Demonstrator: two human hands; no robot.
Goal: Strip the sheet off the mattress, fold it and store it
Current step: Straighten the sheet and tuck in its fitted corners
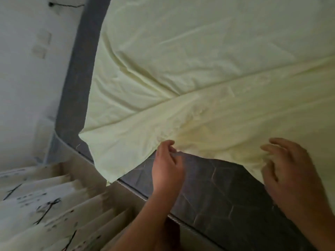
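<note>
Pale yellow cotton, the sheet (199, 78) covers most of the mattress (217, 187), whose dark quilted top we see bared at 6 o'clock. The sheet's long axis runs from 7 toward 1 o'clock; its free edge faces us, with one loose corner hanging off the mattress at 8 o'clock. Our left hand (167, 167) pinches that edge, its grip clamped on cloth. Our right hand (290, 171), fingers apart and relaxed, rests on the edge at 4 o'clock. Both hands lie equally near the edge, and we judge that stripping goes toward 12 o'clock.
</note>
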